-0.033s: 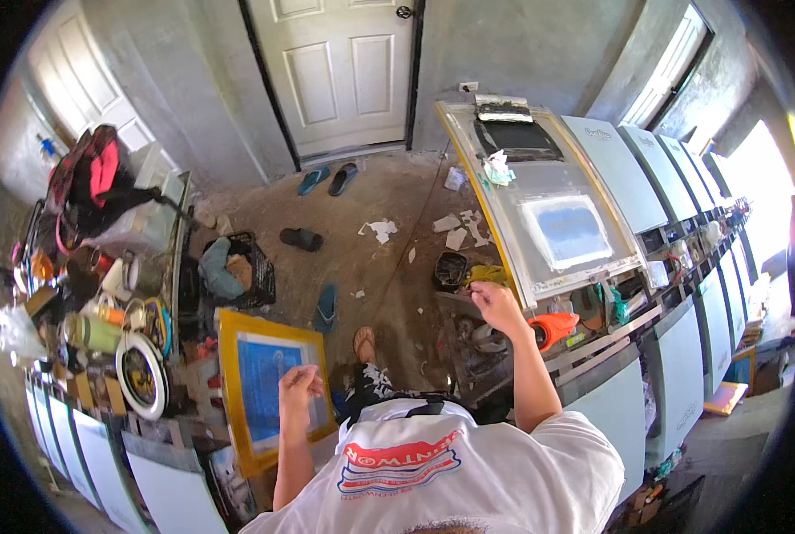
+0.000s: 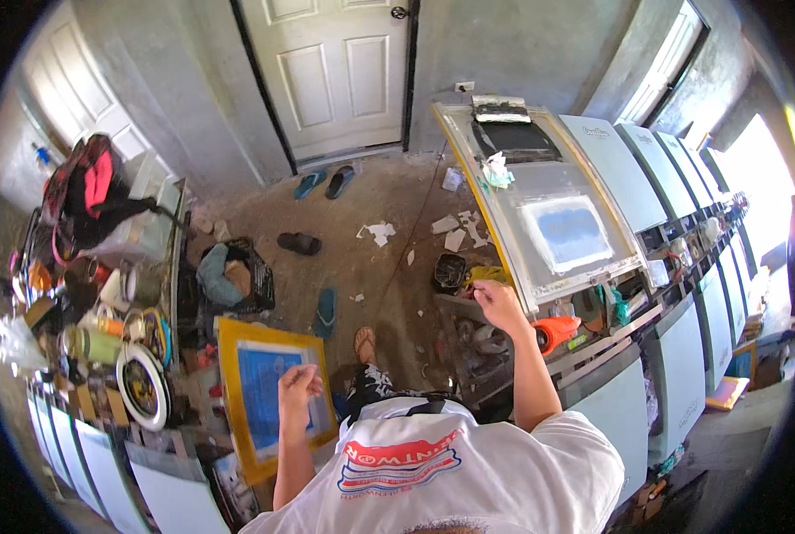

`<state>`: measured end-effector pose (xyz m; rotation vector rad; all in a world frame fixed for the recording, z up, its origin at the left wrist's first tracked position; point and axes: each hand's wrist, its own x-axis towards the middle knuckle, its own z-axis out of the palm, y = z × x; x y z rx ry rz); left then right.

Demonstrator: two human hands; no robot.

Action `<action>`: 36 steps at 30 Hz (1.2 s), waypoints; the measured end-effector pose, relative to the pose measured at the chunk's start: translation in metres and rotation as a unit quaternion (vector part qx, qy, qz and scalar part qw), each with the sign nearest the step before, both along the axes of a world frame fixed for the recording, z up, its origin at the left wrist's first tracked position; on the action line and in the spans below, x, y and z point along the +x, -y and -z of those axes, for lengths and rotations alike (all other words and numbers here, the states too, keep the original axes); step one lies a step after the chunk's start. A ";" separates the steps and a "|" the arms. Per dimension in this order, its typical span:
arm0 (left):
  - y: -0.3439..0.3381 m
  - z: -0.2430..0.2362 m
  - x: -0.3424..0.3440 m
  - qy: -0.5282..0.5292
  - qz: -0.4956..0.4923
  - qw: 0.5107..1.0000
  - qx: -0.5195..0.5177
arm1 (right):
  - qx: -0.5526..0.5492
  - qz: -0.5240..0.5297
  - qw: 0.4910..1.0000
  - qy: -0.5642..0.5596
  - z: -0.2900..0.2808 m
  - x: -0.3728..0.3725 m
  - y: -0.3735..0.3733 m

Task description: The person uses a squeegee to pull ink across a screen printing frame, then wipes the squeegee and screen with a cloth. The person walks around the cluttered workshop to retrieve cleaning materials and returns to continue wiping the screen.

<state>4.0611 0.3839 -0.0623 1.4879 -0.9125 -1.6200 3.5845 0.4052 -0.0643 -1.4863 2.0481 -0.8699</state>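
My left hand [image 2: 300,383] hovers over the right side of a yellow-framed printing screen with a blue mesh [image 2: 264,378], its fingers loosely bent and apart, holding nothing. The screen stands tilted at my left side. My right hand [image 2: 499,303] is raised by the lower left corner of a larger screen frame [image 2: 526,214], which bears a blue-grey patch inside a white border. The fingers of that hand are curled in with nothing visible in them. Near the far end of this frame lie a crumpled white-green rag [image 2: 498,171] and a white-edged block [image 2: 501,109].
Pale boards [image 2: 615,173] line the long rack at right. An orange object [image 2: 556,333] sits beside my right forearm. A black crate [image 2: 253,276], slippers [image 2: 327,311] and paper scraps [image 2: 379,233] are on the floor. At left stands a cluttered table with a white ring [image 2: 139,383].
The view has shifted very slightly. Both hands keep the same pose and place beside the screens.
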 end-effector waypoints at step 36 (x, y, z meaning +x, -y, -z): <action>0.565 -0.011 -0.459 0.023 0.412 0.911 0.010 | 0.075 0.093 0.993 -0.020 0.002 -0.277 0.334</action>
